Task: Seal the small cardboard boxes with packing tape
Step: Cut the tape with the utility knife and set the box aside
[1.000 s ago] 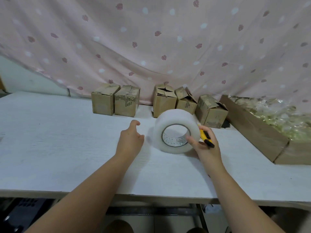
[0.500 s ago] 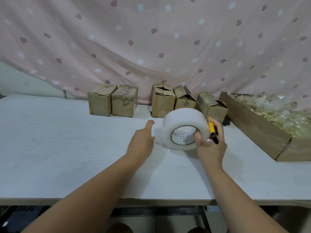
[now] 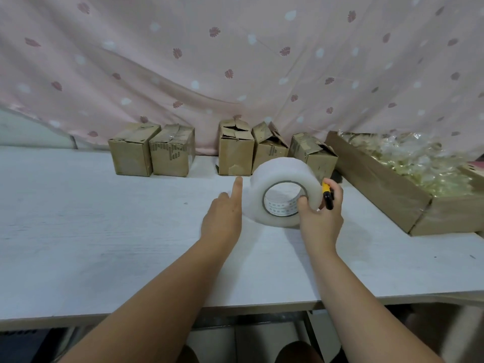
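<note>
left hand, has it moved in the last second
Yes. The left hand has shifted right: from below the gap after the second box to just before the third box, close beside the tape roll.

The yellow-and-black cutter [image 3: 327, 198] was mostly hidden inside the right grip [image 3: 322, 218]. The wide white tape roll [image 3: 277, 174] covered part of the rightmost small brown cardboard box [image 3: 314, 153]. The long cardboard tray [image 3: 379, 187] ran off the right edge.
</note>
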`<state>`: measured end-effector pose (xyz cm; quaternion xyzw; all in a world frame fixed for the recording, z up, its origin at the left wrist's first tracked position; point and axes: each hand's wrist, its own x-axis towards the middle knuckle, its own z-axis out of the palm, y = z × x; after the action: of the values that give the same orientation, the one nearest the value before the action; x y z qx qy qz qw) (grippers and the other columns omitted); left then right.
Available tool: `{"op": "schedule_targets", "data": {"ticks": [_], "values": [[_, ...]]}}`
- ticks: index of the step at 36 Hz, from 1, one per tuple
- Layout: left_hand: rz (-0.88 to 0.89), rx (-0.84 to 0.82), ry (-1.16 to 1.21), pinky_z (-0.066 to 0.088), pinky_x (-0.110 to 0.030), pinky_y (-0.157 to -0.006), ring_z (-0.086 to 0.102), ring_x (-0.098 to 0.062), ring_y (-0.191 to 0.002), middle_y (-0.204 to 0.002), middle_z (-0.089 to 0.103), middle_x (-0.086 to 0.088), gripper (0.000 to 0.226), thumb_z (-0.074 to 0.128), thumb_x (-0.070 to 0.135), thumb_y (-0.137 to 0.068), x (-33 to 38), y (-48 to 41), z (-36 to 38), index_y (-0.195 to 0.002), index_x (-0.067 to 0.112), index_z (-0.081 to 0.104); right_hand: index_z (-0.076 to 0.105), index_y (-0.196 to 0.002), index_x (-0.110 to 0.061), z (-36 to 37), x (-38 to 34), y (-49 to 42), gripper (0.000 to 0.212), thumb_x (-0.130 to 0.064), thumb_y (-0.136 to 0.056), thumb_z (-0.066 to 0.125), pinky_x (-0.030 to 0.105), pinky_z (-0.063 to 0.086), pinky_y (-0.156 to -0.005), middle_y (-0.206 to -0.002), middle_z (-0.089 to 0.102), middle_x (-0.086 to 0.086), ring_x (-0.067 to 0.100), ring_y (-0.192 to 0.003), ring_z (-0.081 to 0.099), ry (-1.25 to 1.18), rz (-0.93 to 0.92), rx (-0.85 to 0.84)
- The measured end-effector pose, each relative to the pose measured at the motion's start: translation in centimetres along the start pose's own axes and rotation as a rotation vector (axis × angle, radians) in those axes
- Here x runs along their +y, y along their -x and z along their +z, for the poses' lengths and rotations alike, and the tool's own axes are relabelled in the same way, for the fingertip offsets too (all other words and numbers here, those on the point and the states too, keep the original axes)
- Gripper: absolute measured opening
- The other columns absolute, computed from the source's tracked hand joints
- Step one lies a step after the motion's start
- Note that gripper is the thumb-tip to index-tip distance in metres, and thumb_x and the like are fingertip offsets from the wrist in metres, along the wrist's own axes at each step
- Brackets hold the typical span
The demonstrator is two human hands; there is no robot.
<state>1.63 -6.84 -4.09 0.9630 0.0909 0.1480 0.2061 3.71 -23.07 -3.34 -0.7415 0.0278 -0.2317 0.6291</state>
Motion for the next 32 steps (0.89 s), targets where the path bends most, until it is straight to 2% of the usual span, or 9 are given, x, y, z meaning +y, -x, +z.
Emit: {"op": "schedule_targets", "data": {"ticks": [3, 6, 10, 12, 15, 19, 24, 27, 32], "values": [[-0.059, 0.045, -0.047, 0.041, -0.034, -0.073, 0.044, -0.026, -0.105, -0.114, 0.045, -0.010, 0.066, 0.045, 0.009, -0.096, -0.3, 0.0, 0.1, -0.151, 0.024, 0.011, 0.045, -0.127, -0.032, 0.0, 0.1, 0.0, 0.047, -0.015, -0.087, 0.062, 0.004, 0.039, -0.055, -0.109, 0.067, 0.001, 0.019, -0.094, 0.062, -0.005, 0.014, 0.008], [-0.125, 0.100, -0.054, 0.037, -0.031, -0.075, 0.039, -0.027, -0.113, -0.123, 0.045, -0.011, 0.062, 0.044, 0.003, -0.093, -0.8, 0.2, -0.2, -0.148, 0.020, 0.022, 0.045, -0.129, -0.032, -0.1, 0.2, 0.2, 0.047, -0.016, -0.088, 0.063, 0.019, 0.042, -0.063, -0.108, 0.065, -0.002, 0.017, -0.092, 0.062, -0.004, 0.005, 0.004], [-0.013, 0.109, 0.112, 0.033, -0.032, -0.099, 0.035, -0.025, -0.130, -0.140, 0.043, -0.007, 0.049, 0.040, 0.005, -0.096, -1.4, 0.2, -1.1, -0.143, 0.016, 0.036, 0.044, -0.131, -0.030, -0.2, 0.3, 0.2, 0.047, -0.017, -0.089, 0.063, 0.014, 0.039, -0.061, -0.105, 0.061, -0.004, -0.001, -0.080, 0.055, 0.010, -0.009, 0.001], [0.118, -0.113, 0.031, 0.026, -0.037, -0.109, 0.032, -0.026, -0.136, -0.145, 0.038, -0.005, 0.049, 0.036, 0.035, -0.102, -1.7, 0.7, -1.2, -0.145, 0.016, 0.029, 0.043, -0.130, -0.030, -0.1, 0.4, 0.2, 0.047, -0.017, -0.089, 0.062, 0.014, 0.039, -0.060, -0.105, 0.062, -0.003, 0.009, -0.082, 0.058, 0.012, -0.003, 0.002], [0.171, -0.468, -0.250, 0.000, -0.044, -0.120, -0.005, -0.017, -0.149, -0.162, -0.006, -0.001, 0.087, 0.017, 0.070, -0.091, -2.0, 1.2, -0.7, -0.154, 0.015, -0.002, 0.044, -0.129, -0.030, -0.2, 0.4, 0.0, 0.047, -0.017, -0.088, 0.062, 0.013, 0.039, -0.059, -0.106, 0.064, -0.003, 0.015, -0.085, 0.060, -0.009, 0.034, 0.008], [0.161, -0.439, -0.287, -0.005, -0.042, -0.120, -0.014, -0.013, -0.147, -0.161, -0.016, -0.001, 0.094, 0.015, 0.075, -0.087, -1.9, 1.4, -0.6, -0.153, 0.012, -0.010, 0.045, -0.119, -0.032, -0.4, 0.3, -0.1, 0.042, -0.017, -0.086, 0.065, 0.007, 0.039, -0.059, -0.110, 0.064, -0.004, -0.006, -0.079, 0.059, -0.078, 0.085, -0.019], [0.126, -0.404, -0.288, -0.004, -0.042, -0.121, -0.014, -0.015, -0.148, -0.161, -0.015, -0.002, 0.099, 0.015, 0.078, -0.085, -1.9, 1.6, -0.3, -0.153, 0.010, -0.008, 0.042, -0.133, -0.032, -1.5, -0.2, -0.1, 0.062, -0.040, -0.081, 0.074, 0.022, 0.047, -0.081, -0.124, 0.054, -0.008, 0.007, -0.108, 0.057, -0.189, 0.106, -0.156], [0.105, -0.373, -0.289, -0.003, -0.043, -0.121, -0.015, -0.017, -0.148, -0.161, -0.017, -0.005, 0.103, 0.016, 0.080, -0.083, -1.9, 1.6, -0.2, -0.153, 0.008, -0.008, 0.043, -0.136, -0.028, -2.9, -0.6, 0.3, 0.070, -0.057, -0.074, 0.061, 0.013, 0.041, -0.073, -0.105, 0.050, -0.023, -0.001, -0.095, 0.052, -0.025, -0.051, -0.208], [0.070, -0.361, -0.296, -0.001, -0.045, -0.120, -0.014, -0.020, -0.148, -0.161, -0.017, -0.007, 0.107, 0.016, 0.082, -0.081, -1.9, 1.7, -0.4, -0.153, 0.007, -0.007, 0.052, -0.133, -0.020, -5.6, 0.6, -1.5, 0.052, -0.052, -0.091, 0.051, 0.028, 0.038, -0.083, -0.106, 0.054, -0.001, 0.015, -0.098, 0.050, 0.314, -0.170, -0.164]]}}
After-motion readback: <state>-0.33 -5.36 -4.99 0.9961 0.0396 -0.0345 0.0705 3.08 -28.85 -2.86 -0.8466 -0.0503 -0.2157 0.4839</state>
